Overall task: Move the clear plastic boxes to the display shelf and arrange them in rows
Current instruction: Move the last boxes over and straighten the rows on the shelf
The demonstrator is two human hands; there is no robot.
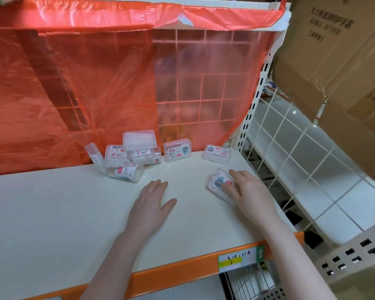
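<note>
Eight clear plastic boxes lie on the display shelf [52, 204], as far as the pile allows a count. One box [219, 182] sits near the right edge of the shelf, lying flat with its cartoon label facing up; the right hand [250, 193] rests on it, fingers [230, 189] spread over its lid and right side, though whether they grip it or merely press on it cannot be told. The left hand [153, 199] lies palm down on the bare shelf to the left of that box, well apart from it, fingers straight and close together with the thumb out to the side, holding nothing.

Toward the back edge, a single box [217, 154] lies flat near the right rear corner. Left of it another box [178, 150] stands on its long side, label facing forward. Further left is a loose pile of five: one [139, 140] on top of two labelled boxes [117, 155] [146, 156], one [128, 172] tipped in front of them, and one [95, 156] leaning at the left end.

Behind the boxes a red plastic sheet [74, 83] hangs over a wire grid [201, 100]. The front edge of the shelf has an orange strip [175, 271] with a price tag [239, 259]. Cardboard cartons [338, 68] fill the upper right.
</note>
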